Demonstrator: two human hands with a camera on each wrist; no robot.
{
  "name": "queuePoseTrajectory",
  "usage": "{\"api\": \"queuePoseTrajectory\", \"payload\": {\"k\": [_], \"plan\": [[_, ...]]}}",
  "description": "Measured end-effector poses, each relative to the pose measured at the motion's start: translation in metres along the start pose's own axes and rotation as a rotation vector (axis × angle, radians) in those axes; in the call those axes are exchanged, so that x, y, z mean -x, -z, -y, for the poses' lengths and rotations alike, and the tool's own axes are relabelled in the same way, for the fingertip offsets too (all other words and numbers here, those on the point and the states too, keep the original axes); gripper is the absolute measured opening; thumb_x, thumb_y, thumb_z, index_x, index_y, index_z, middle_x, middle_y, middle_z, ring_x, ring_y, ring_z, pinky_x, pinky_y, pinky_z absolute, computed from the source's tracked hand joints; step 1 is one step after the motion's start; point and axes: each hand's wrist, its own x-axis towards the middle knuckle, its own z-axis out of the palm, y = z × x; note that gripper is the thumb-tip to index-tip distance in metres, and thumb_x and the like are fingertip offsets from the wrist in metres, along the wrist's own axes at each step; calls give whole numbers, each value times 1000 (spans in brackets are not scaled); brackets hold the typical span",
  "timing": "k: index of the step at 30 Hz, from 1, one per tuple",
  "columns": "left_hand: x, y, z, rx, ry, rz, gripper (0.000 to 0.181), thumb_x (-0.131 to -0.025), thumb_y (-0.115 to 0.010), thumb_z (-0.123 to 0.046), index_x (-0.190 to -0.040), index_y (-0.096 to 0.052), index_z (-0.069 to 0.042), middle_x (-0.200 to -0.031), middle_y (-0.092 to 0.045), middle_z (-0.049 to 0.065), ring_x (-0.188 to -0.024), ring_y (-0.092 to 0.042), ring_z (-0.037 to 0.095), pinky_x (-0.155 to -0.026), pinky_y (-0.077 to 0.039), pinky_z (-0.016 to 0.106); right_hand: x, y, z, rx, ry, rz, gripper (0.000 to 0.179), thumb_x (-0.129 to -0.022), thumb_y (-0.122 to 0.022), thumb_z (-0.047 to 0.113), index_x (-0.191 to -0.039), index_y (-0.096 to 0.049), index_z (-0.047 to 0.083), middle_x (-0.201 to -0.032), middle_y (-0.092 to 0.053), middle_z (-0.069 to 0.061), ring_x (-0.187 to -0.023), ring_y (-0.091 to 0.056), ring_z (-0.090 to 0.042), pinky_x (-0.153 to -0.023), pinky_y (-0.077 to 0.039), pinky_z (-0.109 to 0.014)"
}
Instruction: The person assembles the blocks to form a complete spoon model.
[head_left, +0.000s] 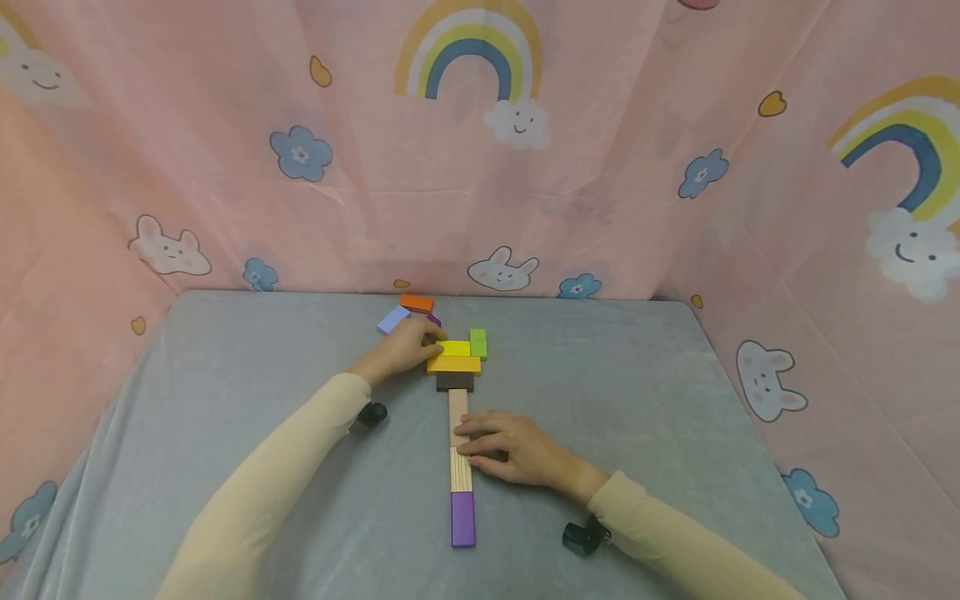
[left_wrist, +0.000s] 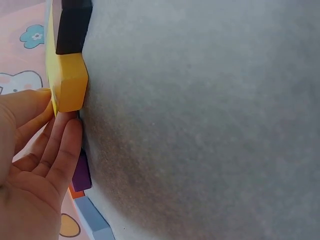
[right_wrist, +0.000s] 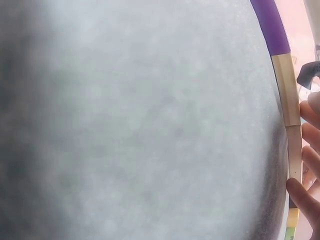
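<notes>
My left hand [head_left: 405,343] is at the far end of a row of blocks, its thumb and fingers pinching the left end of a bright yellow block [head_left: 455,348]. Just nearer lies an orange-yellow block [head_left: 453,364], then a dark brown block [head_left: 454,382]. Two plain wooden blocks [head_left: 458,412] and a purple block [head_left: 463,519] continue the line toward me. The fingers of my right hand [head_left: 517,448] rest loosely on the wooden blocks from the right side. In the right wrist view, one fingertip [right_wrist: 294,186] touches the edge of the farther wooden block [right_wrist: 295,152].
A green block [head_left: 478,344] stands at the right end of the yellow one. Behind my left hand lie a light blue block [head_left: 393,319], an orange block [head_left: 416,302] and a dark purple block [left_wrist: 82,171]. Grey cloth [head_left: 637,400] covers the table, and a pink curtain [head_left: 600,167] surrounds it.
</notes>
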Motion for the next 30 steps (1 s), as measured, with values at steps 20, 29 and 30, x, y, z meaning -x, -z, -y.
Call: {"api": "queuePoseTrajectory", "payload": {"k": [20, 29, 30], "plan": [[2, 5, 4, 73, 15, -165, 25, -95, -64, -14, -117, -69, -4, -112, -71, 13, -99, -65, 26, -88, -57, 40, 0, -1, 0, -15, -13, -3, 25, -96, -65, 29, -118, -73, 21, -130, -67, 3, -129, -59, -17, -106, -51, -39], [15, 3, 14, 152, 242, -351, 29, -91, -71, -24, -109, -69, -2, -102, -69, 15, -90, -61, 26, -82, -55, 37, 1, 0, 0, -28, -26, 2, 25, -95, -66, 28, -118, -73, 22, -130, -67, 4, -130, -58, -16, -107, -51, -39], [17, 2, 15, 151, 248, -361, 30, -90, -72, -25, -109, -69, -2, -100, -69, 14, -88, -61, 25, -81, -55, 37, 1, 0, 0, -28, -23, 1, 25, -95, -66, 28, -118, -73, 22, -130, -67, 3, -130, -58, -16, -107, -51, -39]]}}
